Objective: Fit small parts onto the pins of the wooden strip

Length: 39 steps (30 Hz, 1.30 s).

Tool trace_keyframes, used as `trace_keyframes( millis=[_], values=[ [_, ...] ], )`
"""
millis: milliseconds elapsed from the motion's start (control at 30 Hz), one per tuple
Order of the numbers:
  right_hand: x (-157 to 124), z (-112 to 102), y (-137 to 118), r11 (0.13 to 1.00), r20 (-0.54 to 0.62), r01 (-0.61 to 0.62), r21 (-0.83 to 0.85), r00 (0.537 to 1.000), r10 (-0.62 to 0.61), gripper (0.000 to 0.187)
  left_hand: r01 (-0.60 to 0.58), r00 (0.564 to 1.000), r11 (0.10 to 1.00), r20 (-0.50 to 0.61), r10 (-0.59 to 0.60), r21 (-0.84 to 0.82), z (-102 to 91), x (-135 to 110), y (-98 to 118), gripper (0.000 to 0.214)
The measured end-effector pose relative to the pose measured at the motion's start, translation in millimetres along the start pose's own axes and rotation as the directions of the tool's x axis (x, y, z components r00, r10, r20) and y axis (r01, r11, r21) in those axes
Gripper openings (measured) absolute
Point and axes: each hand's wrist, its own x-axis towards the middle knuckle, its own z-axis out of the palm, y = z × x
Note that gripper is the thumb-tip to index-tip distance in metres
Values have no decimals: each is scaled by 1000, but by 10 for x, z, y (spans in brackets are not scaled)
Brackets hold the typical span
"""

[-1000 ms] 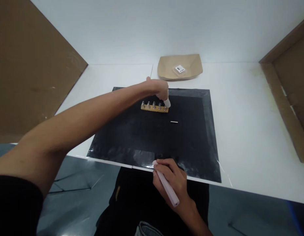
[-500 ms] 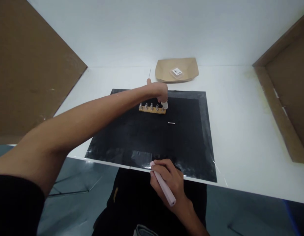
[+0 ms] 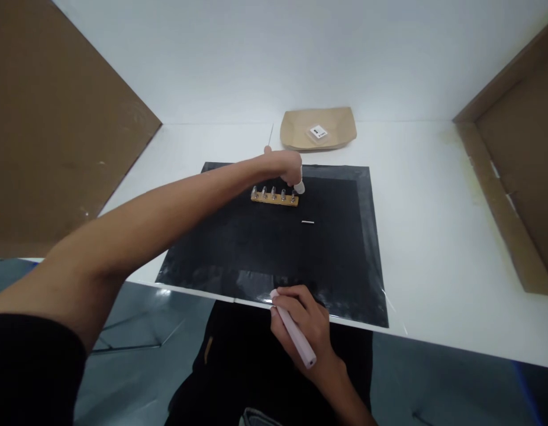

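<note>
My left hand reaches far across the black mat and pinches a small white piece just above the right end of a small wooden block. The block carries a row of several metal studs. A small metal pin lies loose on the mat, to the right of and nearer than the block. My right hand rests at the table's near edge, closed around a pale pink pen-shaped tool.
A tan paper tray with a small clear labelled box in it sits at the back of the white table. Brown cardboard panels stand at the left and right.
My left hand has lifted the white piece slightly off the right end of the block. The right hand with the pink tool has stayed put.
</note>
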Motion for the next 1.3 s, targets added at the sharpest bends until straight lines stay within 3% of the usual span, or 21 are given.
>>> trace_keyframes(
  millis=[100, 200, 367, 467, 667, 1067, 1300],
  values=[
    [-3, 2, 0, 1000, -4, -5, 0, 1000, 5, 18, 80, 996, 996, 33, -78, -43, -149, -271, 57, 35],
    [-9, 3, 1, 1000, -11, -7, -6, 1000, 7, 18, 22, 995, 981, -89, -39, -192, -163, -593, 110, 20],
    [-1, -3, 1, 1000, 1, 0, -11, 1000, 0, 17, -120, 922, 967, -387, 25, -223, 133, -906, 106, 11],
    [7, -1, -2, 1000, -2, 2, -14, 1000, -2, 18, -143, 880, 967, -475, 27, -209, 317, -922, 52, 9],
    [9, 0, -13, 1000, -2, 0, -10, 1000, -1, 18, -172, 882, 959, -469, 49, -223, 459, -882, -22, 9],
    [-2, 7, -14, 1000, 3, -6, -14, 1000, 6, 18, -246, 900, 944, -413, 138, -221, 454, -1011, -99, 11],
    [-1, 13, -13, 1000, 1, -11, -16, 1000, 11, 17, -288, 880, 940, -438, 185, -181, 482, -1028, -145, 11]
  ],
)
